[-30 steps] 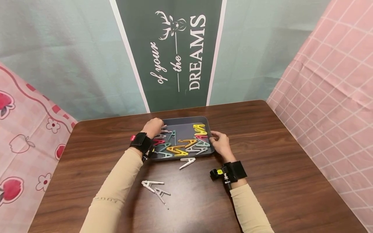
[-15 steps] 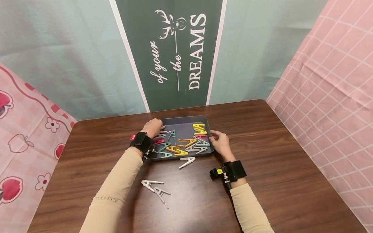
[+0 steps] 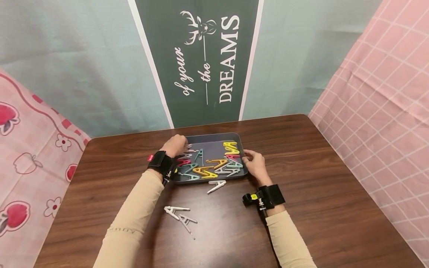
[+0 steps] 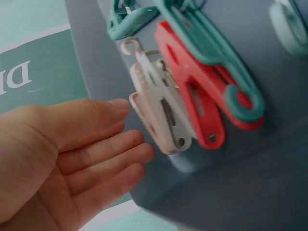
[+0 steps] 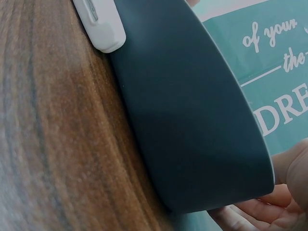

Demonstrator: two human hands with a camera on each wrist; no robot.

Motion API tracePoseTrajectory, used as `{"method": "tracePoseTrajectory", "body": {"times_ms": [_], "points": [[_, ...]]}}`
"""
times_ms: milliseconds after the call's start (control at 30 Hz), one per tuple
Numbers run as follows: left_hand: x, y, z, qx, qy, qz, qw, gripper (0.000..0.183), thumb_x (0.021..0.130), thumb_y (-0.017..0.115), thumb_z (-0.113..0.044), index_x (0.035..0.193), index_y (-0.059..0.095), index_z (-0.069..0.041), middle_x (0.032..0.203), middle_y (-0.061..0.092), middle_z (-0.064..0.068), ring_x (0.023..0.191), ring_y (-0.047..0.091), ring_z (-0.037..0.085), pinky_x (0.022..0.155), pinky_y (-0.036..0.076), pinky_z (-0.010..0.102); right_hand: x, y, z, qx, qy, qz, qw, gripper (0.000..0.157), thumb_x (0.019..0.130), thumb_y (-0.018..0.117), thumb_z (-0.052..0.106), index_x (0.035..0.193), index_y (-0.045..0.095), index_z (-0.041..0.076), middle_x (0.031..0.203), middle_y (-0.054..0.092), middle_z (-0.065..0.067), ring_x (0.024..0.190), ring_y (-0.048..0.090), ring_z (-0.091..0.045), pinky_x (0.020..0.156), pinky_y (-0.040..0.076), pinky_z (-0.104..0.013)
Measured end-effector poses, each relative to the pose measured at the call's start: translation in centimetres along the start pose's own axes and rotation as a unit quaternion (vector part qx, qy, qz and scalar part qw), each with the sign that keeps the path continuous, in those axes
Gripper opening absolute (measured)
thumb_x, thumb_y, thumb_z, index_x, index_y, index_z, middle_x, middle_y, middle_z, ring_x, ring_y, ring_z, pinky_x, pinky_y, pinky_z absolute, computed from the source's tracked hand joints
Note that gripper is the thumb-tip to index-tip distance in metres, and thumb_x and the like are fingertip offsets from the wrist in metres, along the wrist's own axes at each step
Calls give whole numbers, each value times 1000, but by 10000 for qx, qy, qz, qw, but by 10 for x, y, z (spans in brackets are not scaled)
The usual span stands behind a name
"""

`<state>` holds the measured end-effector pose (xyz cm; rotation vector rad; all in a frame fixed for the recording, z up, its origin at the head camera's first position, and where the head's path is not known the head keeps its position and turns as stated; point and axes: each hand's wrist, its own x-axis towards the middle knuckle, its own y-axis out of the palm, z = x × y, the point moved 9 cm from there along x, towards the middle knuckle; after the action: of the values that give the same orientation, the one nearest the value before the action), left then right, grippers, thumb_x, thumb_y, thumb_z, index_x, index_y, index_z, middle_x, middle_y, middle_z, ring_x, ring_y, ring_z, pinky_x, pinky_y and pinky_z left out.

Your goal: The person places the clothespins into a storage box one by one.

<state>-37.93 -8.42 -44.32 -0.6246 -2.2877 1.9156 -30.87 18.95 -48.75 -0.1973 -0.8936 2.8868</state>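
Note:
A shallow dark grey tray point(image 3: 214, 138) stands on the table, with several plastic clothespins inside. My left hand point(image 3: 175, 146) reaches over its far left corner. In the left wrist view, the fingers of that left hand point(image 4: 91, 154) are extended beside a pale clothespin point(image 4: 156, 106), the thumb tip right at its side. A red clothespin point(image 4: 190, 86) and a teal clothespin point(image 4: 216, 57) lie against it. At the tray's right side, my right hand point(image 3: 255, 163) holds the edge, its thumb by the rim and fingers below in the right wrist view.
Yellow clothespins point(image 3: 230, 148) sit in the tray's right part, orange ones point(image 3: 218, 163) nearer the middle. A white clothespin point(image 3: 217, 185) lies on the table just in front of the tray. Closer to me are two more white clothespins point(image 3: 177, 212). Curtains hang behind the table.
The head view has shifted slightly. Both hands stay at the tray, and the clothespins keep their places.

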Motion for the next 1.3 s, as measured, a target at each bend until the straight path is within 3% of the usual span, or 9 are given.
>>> {"method": "tracePoseTrajectory", "body": {"times_ms": [300,600,967,1300], "points": [[-4,-3,-4,-229,23,33,9997,30,95,60,-18,116,68,1,117,70,18,104,69,29,92,56,42,-1,0,-1,-58,-2,-4,10000,37,95,55,6,132,57,1,120,65,-27,107,65,-33,77,51,-26],[-19,-5,-12,-516,241,-192,9982,29,95,58,-14,118,67,2,110,72,18,98,69,26,88,56,40,-2,-1,-1,-63,27,22,10000,38,95,55,7,132,57,1,120,65,-26,107,64,-33,77,50,-27],[-49,-9,-32,-737,388,-304,9961,37,94,61,-18,126,62,1,116,70,17,100,68,24,90,57,40,-1,-4,0,-62,-4,-18,10000,38,95,55,6,132,57,1,119,65,-26,107,65,-33,81,52,-30],[-72,-9,-53,-827,882,-662,9905,35,92,64,-16,123,64,0,111,72,15,96,69,24,84,57,39,-1,-2,0,-63,-41,-32,10000,37,94,56,6,131,58,0,118,66,-26,105,65,-32,78,50,-28]]}}
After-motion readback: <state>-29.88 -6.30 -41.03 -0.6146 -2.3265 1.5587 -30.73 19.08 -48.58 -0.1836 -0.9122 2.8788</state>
